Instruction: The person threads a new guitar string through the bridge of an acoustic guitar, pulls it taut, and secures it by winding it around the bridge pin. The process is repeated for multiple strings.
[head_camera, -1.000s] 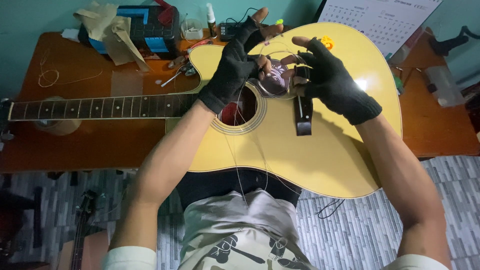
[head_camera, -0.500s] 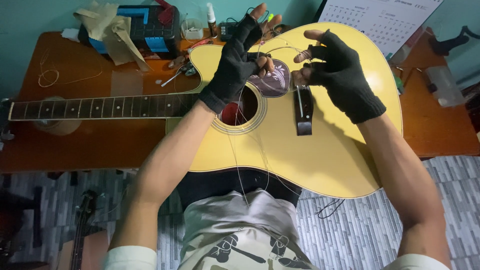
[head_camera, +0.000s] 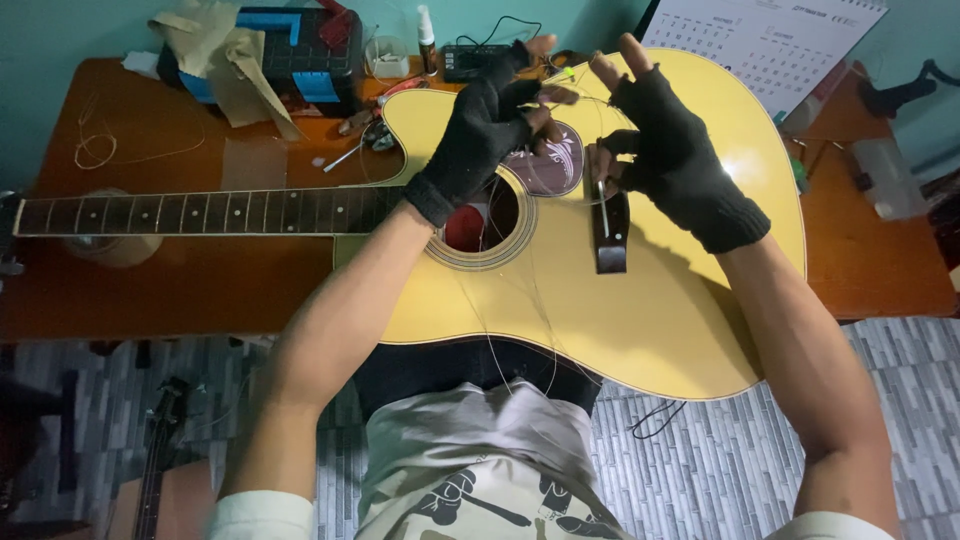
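A yellow acoustic guitar lies flat across my lap and a wooden desk, its neck pointing left. Both my hands wear black fingerless gloves. My left hand hovers above the sound hole, fingertips pinched on a thin guitar string. My right hand is over the dark bridge, fingers pinching the same thin string near the bridge. Loose strings trail down over the guitar body toward me.
A wooden desk holds a blue-and-black toolbox, crumpled paper, a small bottle, a coil of wire and small tools. A calendar lies at the back right. Patterned floor shows below.
Both hands have shifted slightly up and apart over the guitar body, drawing the thin string between them. The guitar has stayed still.
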